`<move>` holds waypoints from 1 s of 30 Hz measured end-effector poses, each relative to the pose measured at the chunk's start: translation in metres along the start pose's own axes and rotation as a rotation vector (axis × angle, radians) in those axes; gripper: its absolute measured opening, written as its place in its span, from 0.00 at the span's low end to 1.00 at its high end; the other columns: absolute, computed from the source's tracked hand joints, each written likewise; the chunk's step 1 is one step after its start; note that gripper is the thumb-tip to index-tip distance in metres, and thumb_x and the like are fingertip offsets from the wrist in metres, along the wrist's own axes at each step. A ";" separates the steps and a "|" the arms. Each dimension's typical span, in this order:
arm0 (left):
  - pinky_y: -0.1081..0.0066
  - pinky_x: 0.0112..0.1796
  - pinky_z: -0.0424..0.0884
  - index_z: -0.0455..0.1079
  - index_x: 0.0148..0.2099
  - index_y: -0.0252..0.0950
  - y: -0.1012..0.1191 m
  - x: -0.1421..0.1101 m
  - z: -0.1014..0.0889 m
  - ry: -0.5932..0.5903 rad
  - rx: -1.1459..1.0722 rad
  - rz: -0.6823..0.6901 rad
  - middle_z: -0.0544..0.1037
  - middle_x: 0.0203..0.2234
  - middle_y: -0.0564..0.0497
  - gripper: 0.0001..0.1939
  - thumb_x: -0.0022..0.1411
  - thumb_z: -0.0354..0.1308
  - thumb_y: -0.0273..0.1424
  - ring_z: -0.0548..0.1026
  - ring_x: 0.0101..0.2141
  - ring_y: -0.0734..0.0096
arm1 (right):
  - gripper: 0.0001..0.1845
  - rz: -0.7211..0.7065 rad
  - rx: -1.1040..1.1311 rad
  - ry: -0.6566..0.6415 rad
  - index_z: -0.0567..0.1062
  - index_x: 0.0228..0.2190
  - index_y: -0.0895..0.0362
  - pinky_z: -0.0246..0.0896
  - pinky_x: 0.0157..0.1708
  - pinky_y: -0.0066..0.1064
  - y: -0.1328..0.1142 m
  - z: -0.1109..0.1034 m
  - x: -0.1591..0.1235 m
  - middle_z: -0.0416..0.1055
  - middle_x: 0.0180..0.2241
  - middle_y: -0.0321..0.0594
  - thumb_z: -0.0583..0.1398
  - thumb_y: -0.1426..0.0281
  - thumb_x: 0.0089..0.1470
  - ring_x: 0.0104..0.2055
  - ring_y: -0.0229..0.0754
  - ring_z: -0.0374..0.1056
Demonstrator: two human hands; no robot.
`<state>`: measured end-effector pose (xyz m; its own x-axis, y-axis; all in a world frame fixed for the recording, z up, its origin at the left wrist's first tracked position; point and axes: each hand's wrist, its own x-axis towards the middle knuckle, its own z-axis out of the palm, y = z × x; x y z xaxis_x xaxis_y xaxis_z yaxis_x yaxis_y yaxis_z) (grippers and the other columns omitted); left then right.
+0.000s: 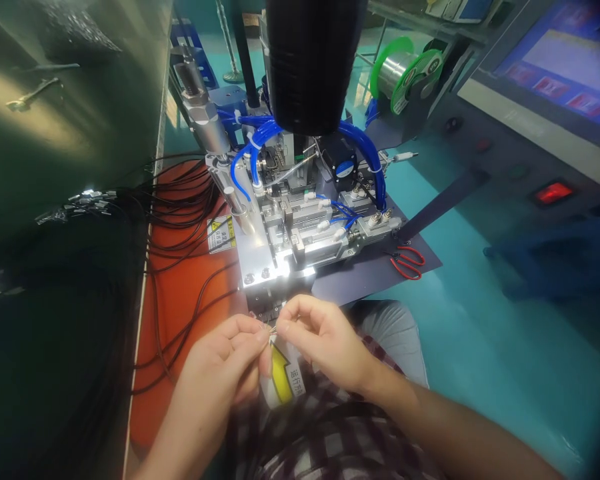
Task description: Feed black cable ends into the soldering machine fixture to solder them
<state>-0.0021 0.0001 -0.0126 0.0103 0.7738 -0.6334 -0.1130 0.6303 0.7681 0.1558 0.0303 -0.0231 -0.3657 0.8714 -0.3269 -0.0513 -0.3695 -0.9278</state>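
Observation:
In front of my body, both hands meet fingertip to fingertip just below the near edge of a metal bench machine (303,233). Thin pale wire ends (273,329) show between the fingertips. My left hand (230,357) is closed, pinching them between thumb and index finger. From the other side my right hand (325,337) also pinches at the same wires, its fingers curled. How many wires there are, and where they lead, is hidden by the fingers. Below the hands is a white label with a yellow arrow (281,377).
Several black cables (200,303) cross the orange surface (180,347) at left, beside a dark panel. Red-handled cutters (409,263) lie right of the machine. Behind stands a green-flanged wire spool (396,72). A control box with a screen (565,67) and lit red switch (554,193) is at right.

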 end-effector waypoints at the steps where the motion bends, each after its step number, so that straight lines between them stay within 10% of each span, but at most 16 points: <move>1: 0.76 0.19 0.48 0.65 0.24 0.36 0.001 0.000 0.000 0.003 0.001 -0.002 0.62 0.10 0.62 0.21 0.52 0.65 0.47 0.47 0.13 0.86 | 0.05 -0.005 -0.028 -0.001 0.71 0.27 0.57 0.48 0.19 0.23 0.000 -0.001 0.000 0.63 0.22 0.29 0.61 0.70 0.53 0.21 0.30 0.54; 12: 0.79 0.18 0.55 0.68 0.31 0.37 0.002 0.002 -0.002 0.021 0.097 0.017 0.67 0.15 0.59 0.21 0.51 0.68 0.48 0.59 0.15 0.81 | 0.07 -0.183 -0.362 -0.006 0.71 0.26 0.57 0.59 0.30 0.28 -0.005 -0.007 0.002 0.69 0.25 0.33 0.59 0.71 0.57 0.27 0.36 0.63; 20: 0.74 0.22 0.66 0.73 0.37 0.36 0.010 0.017 -0.004 -0.001 0.268 0.156 0.73 0.20 0.54 0.20 0.49 0.67 0.46 0.69 0.20 0.72 | 0.07 -0.020 -0.281 -0.019 0.70 0.26 0.57 0.53 0.24 0.26 0.000 -0.017 0.014 0.65 0.23 0.30 0.59 0.69 0.56 0.23 0.33 0.56; 30: 0.73 0.36 0.70 0.73 0.42 0.38 -0.005 0.030 -0.021 0.119 1.091 1.026 0.77 0.32 0.50 0.08 0.68 0.52 0.31 0.77 0.33 0.69 | 0.09 0.117 -0.132 0.021 0.69 0.24 0.58 0.47 0.20 0.24 0.005 -0.022 0.026 0.65 0.22 0.30 0.59 0.70 0.55 0.20 0.30 0.54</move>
<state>-0.0220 0.0190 -0.0370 0.3033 0.9205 0.2464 0.7549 -0.3899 0.5274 0.1665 0.0584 -0.0407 -0.3423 0.8322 -0.4363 0.1137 -0.4242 -0.8984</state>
